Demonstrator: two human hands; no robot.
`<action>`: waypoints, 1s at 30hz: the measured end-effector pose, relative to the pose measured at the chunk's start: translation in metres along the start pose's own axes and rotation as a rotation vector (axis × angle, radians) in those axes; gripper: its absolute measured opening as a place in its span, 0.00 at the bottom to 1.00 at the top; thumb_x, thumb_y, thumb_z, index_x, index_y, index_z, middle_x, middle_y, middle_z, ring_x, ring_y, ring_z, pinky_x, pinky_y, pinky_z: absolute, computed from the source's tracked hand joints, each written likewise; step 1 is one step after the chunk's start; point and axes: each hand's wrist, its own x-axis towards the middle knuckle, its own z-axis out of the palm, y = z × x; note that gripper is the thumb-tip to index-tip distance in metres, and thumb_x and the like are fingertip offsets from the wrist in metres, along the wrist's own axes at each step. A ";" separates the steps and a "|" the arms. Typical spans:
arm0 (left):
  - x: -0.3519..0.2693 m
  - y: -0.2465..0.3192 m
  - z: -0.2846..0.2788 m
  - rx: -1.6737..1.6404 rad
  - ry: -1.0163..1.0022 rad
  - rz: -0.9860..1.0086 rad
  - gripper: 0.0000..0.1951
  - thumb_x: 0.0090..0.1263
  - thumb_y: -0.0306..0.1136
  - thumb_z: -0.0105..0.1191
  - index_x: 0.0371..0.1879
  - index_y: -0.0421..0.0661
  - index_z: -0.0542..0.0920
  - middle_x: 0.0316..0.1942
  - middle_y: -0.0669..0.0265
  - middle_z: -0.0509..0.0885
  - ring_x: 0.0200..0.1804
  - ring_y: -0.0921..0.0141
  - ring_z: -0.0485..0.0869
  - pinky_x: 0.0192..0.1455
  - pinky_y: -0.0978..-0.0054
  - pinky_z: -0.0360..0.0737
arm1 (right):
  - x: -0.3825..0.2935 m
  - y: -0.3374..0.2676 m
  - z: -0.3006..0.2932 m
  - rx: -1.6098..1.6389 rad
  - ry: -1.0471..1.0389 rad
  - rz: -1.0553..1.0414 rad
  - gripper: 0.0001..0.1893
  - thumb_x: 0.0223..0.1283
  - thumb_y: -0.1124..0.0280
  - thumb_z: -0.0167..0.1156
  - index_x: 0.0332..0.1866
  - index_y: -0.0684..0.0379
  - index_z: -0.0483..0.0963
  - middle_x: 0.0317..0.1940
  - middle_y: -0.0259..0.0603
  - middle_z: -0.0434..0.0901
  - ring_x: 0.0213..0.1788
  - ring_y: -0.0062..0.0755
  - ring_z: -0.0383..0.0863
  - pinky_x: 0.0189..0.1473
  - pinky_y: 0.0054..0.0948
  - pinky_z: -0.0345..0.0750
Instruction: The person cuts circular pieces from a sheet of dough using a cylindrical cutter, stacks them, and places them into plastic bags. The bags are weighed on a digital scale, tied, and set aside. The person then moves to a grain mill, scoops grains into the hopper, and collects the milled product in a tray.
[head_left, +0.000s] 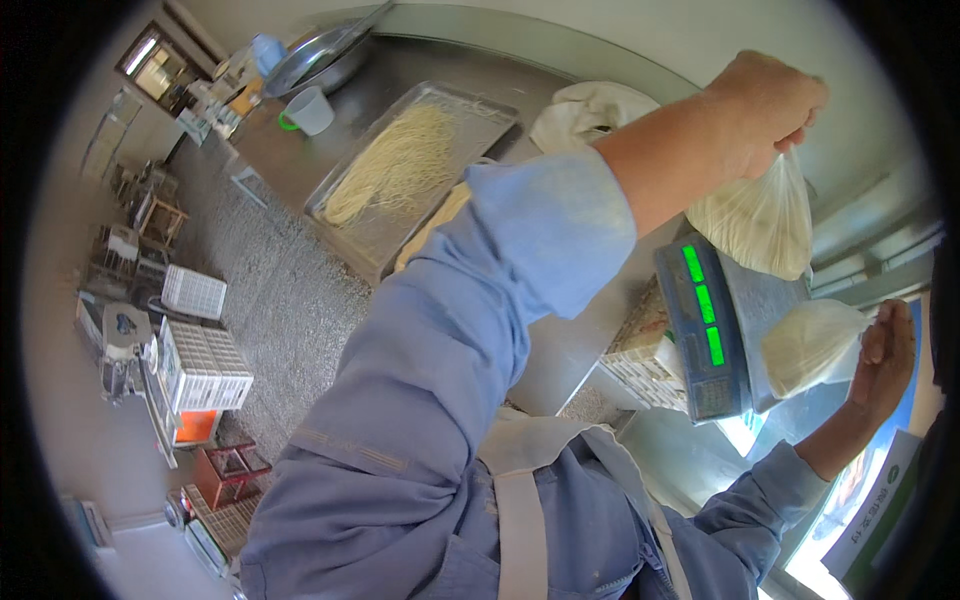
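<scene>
My left hand is stretched out at the upper right, closed on the gathered top of a clear plastic bag with pale yellowish contents, perhaps noodles. That bag hangs at the far end of a digital scale with green lit displays. A second, similar plastic bag lies over the scale's near right edge; its twisted neck is between the fingers of my right hand. Beyond my left sleeve, a metal tray holds a spread of thin pale noodles. A second tray is partly hidden by that sleeve.
A white cloth lies by the wall on the metal table. A green-handled plastic measuring cup and a large metal basin stand at its far end. White crates, a red stool and shelving line the room's left side.
</scene>
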 end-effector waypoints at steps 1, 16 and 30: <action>-0.025 0.027 -0.011 0.055 0.072 -0.039 0.11 0.58 0.29 0.55 0.15 0.41 0.72 0.17 0.64 0.74 0.20 0.72 0.70 0.23 0.72 0.65 | -0.004 -0.012 0.019 -0.075 -0.097 -0.058 0.09 0.73 0.67 0.49 0.41 0.61 0.71 0.32 0.35 0.74 0.17 0.10 0.58 0.19 0.12 0.60; -0.449 0.242 -0.352 0.255 0.479 0.023 0.12 0.70 0.42 0.55 0.32 0.46 0.77 0.27 0.76 0.73 0.31 0.82 0.68 0.35 0.81 0.65 | -0.182 -0.022 0.500 0.509 -0.752 -0.022 0.15 0.71 0.62 0.50 0.44 0.68 0.68 0.36 0.42 0.74 0.13 0.14 0.58 0.15 0.13 0.60; -0.678 0.389 -0.645 0.436 1.201 -0.062 0.10 0.71 0.37 0.53 0.30 0.45 0.76 0.22 0.75 0.70 0.27 0.81 0.65 0.32 0.82 0.61 | -0.301 0.105 0.967 0.513 -1.054 0.317 0.11 0.64 0.68 0.56 0.36 0.67 0.74 0.29 0.49 0.81 0.13 0.19 0.67 0.15 0.18 0.63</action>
